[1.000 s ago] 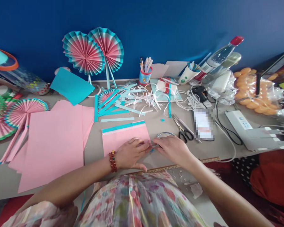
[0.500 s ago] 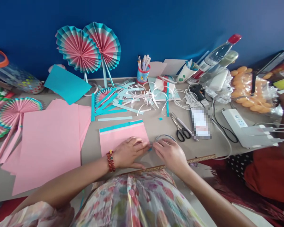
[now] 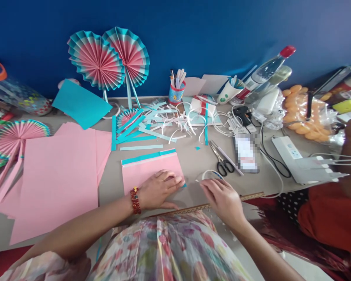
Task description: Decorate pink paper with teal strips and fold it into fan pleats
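Far left, folded paper fans [image 3: 13, 136] lie flat beside a loose stack of pink sheets [image 3: 61, 175], with a teal sheet [image 3: 77, 103] behind them and 2 open fans [image 3: 108, 58] standing against the blue wall. A heap of cut strips [image 3: 155, 121] covers the middle of the worktop [image 3: 190, 156].

The piece being worked is the small pink sheet [image 3: 148, 171] with a teal band along its far edge, lying near the front edge just in front of the person. The left hand [image 3: 160, 189] lies released and flat on its right end, fingers spread, pinning it down. The right hand [image 3: 224, 197] is just apart from the sheet, fingers curled at a ring of tape [image 3: 212, 173]. Whether they pinch the tape's loose end I cannot tell.

This looks like the step of getting tape for the sheet's right corner. Laying it would call for the left hand to keep the sheet from sliding while a short length is set squarely across the edge.

To the right lie scissors [image 3: 222, 160], a phone [image 3: 245, 152], cables, and a power strip [image 3: 292, 154]. Another person in red [image 3: 333, 218] sits at the far right. The scissors and cables crowd the space just past the tape.
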The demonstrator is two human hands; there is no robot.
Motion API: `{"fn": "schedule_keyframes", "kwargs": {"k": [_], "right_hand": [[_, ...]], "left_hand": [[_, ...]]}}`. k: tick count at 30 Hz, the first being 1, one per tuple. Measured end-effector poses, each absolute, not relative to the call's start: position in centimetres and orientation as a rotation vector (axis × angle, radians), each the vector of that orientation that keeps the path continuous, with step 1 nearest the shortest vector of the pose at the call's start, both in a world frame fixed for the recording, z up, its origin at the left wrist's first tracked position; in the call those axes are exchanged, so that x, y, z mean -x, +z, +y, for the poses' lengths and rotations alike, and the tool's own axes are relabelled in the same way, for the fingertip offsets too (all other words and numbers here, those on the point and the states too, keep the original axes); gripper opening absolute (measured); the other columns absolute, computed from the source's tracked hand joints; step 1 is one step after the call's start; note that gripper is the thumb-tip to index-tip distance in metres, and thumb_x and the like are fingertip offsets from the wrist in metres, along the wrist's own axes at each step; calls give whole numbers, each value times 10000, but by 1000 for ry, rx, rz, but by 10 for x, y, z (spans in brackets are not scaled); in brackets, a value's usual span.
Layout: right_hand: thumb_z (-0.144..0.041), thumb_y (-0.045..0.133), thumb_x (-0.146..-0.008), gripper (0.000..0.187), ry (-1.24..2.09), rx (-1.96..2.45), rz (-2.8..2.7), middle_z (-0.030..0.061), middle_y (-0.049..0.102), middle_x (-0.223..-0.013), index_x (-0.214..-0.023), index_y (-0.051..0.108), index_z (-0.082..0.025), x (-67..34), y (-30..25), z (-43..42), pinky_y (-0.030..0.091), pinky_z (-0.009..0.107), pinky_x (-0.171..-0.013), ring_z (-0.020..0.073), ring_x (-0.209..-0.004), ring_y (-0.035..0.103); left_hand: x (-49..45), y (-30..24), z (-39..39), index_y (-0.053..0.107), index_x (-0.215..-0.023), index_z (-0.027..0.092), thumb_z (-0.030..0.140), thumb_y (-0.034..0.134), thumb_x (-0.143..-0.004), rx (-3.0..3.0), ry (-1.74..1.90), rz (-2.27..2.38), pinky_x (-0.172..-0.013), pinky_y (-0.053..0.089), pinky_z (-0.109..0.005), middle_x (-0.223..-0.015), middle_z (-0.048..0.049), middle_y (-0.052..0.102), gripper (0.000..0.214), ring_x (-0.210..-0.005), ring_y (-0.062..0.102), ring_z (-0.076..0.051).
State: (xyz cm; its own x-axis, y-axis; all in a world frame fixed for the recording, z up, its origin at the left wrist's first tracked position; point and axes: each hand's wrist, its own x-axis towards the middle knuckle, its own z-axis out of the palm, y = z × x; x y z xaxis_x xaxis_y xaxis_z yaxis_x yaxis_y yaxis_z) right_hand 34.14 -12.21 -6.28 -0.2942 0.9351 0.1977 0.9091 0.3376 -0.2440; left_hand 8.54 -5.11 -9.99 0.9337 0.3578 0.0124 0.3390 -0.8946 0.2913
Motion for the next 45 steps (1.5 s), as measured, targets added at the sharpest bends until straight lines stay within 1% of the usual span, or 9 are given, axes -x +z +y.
{"fn": "schedule_keyframes", "kwargs": {"k": [7,11,14,21,25,30,35,41,45], "right_hand": [[-335,492,-972,143,434,1850,-1854,8,707,-832,-1049,555,-232,-347,-64,-115,462,230,-652,152,-708,673],[-383,510,-958,163,530,1866,-1696,16,714,-866,-1034,542,-243,-341,-70,-100,481,238,-685,164,-765,687],[-394,510,-955,172,548,1834,-1641,24,711,-870,-1029,536,-240,-340,-72,-91,489,236,-674,164,-771,682],[-329,466,-971,520,455,1726,-1805,24,726,-874,-1455,315,-214,-342,-77,-84,523,258,-655,155,-668,676],[-287,437,-985,442,293,1648,-1931,50,745,-911,-1419,398,-217,-344,-71,-73,537,268,-680,180,-752,715],[-237,449,-974,345,-106,1556,-1959,89,734,-1029,-1306,531,-193,-355,-64,-34,507,336,-873,217,-915,687],[-209,425,-963,319,-308,1637,-2145,87,729,-918,-1195,640,-172,-356,-75,5,426,428,-969,249,-938,629],[-273,423,-990,402,-147,1503,-2329,106,597,-1364,-1356,551,-166,-311,-88,-8,394,429,-1058,263,-1241,526],[-333,412,-998,562,-43,1259,-2553,100,435,-1522,-1528,323,-168,-279,-100,-26,318,458,-1150,241,-1398,398]], "left_hand": [[-75,-99,-55,352,-1505,289,689,441,-899,-2741,140,454,-1163,239,-498,-1511,-90,423,732,-1372,357,-313],[-58,-91,-56,277,-1537,241,610,480,-926,-2723,185,419,-1209,218,-440,-1587,-89,319,742,-1454,286,-267],[-43,-86,-59,334,-1509,223,454,494,-968,-2762,192,570,-1222,220,-441,-1604,-71,286,610,-1481,242,-246],[-10,-81,-75,452,-1439,269,311,497,-976,-2796,196,830,-1187,331,-464,-1597,-34,305,467,-1463,289,-251],[10,-80,-82,454,-1444,253,280,486,-976,-2814,308,980,-1165,372,-464,-1599,-52,297,470,-1464,288,-269],[34,-84,-89,459,-1437,240,243,474,-972,-2692,415,1275,-1138,417,-452,-1571,-57,351,465,-1447,319,-267],[51,-93,-107,536,-1360,229,204,455,-964,-2584,478,1450,-1118,444,-427,-1488,-63,471,405,-1366,441,-245],[48,-88,-109,466,-1423,209,182,385,-989,-2521,558,1673,-1102,443,-376,-1465,-74,504,442,-1352,465,-209],[28,-88,-84,236,-1551,168,360,419,-994,-2687,306,1558,-1198,276,-478,-1601,-102,279,617,-1474,276,-267]]}}
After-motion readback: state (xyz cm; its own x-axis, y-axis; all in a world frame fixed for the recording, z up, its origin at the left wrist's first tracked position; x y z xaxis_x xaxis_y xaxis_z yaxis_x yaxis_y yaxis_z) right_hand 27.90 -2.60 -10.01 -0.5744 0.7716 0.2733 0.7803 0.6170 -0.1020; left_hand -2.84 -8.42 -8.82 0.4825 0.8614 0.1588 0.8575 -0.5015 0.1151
